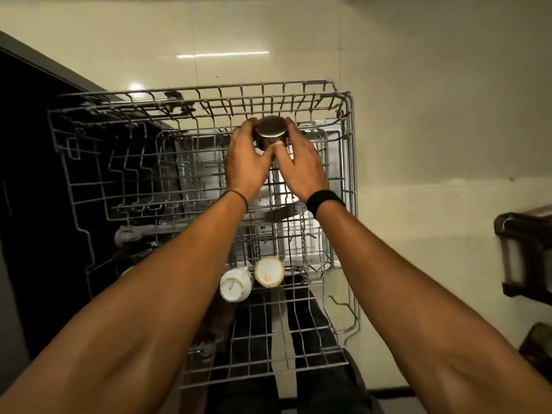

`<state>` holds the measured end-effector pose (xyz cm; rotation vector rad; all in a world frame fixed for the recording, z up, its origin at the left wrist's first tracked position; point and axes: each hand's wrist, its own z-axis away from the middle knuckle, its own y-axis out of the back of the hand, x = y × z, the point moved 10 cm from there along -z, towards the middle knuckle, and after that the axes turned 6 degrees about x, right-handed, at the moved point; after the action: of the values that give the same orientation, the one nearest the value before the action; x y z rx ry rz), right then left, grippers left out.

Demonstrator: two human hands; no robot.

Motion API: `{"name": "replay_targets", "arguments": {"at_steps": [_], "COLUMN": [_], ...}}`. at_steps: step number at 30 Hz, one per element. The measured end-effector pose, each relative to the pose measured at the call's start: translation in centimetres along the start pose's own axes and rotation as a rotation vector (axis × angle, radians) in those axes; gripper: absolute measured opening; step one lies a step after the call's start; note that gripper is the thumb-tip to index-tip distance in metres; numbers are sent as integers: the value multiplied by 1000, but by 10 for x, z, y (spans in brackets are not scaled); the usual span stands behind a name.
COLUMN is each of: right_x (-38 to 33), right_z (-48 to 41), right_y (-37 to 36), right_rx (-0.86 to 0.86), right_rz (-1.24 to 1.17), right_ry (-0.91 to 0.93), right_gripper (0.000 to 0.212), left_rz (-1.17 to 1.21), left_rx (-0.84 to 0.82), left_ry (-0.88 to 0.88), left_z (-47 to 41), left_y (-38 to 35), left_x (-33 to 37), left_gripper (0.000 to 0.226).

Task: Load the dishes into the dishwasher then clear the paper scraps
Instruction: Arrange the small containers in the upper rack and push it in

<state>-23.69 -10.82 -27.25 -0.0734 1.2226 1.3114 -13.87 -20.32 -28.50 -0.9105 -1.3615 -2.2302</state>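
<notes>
A steel cup, turned bottom up, sits at the far end of the pulled-out upper dishwasher rack. My left hand and my right hand both grip it, fingers curled round its sides and thumbs meeting at its near side. Nearer to me in the same rack a white cup and a cream cup stand upside down, side by side. No paper scraps are in view.
The dark dishwasher body is on the left. A lower rack shows through the wires. Pale tiled floor lies beyond and to the right. A dark brown piece of furniture juts in at the right edge.
</notes>
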Motion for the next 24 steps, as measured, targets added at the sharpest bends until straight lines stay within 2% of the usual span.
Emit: {"name": "replay_targets", "arguments": {"at_steps": [5, 12, 21, 24], "right_x": [2, -14, -50, -67], "right_z": [-14, -2, 71, 106], "right_y": [-1, 17, 71, 89], "right_rx": [-35, -23, -54, -62], "right_rz": [43, -26, -123, -165], "right_ry": [-31, -18, -20, -12], "right_gripper": [55, 52, 46, 45], "left_rz": [-115, -113, 72, 159], "left_rx": [-44, -55, -127, -102], "left_ry": [-12, -15, 48, 71], "left_z": [-6, 1, 85, 124], "left_y": [-10, 13, 64, 89], "left_x": [-1, 21, 63, 81], "left_gripper": [59, 58, 49, 48]}}
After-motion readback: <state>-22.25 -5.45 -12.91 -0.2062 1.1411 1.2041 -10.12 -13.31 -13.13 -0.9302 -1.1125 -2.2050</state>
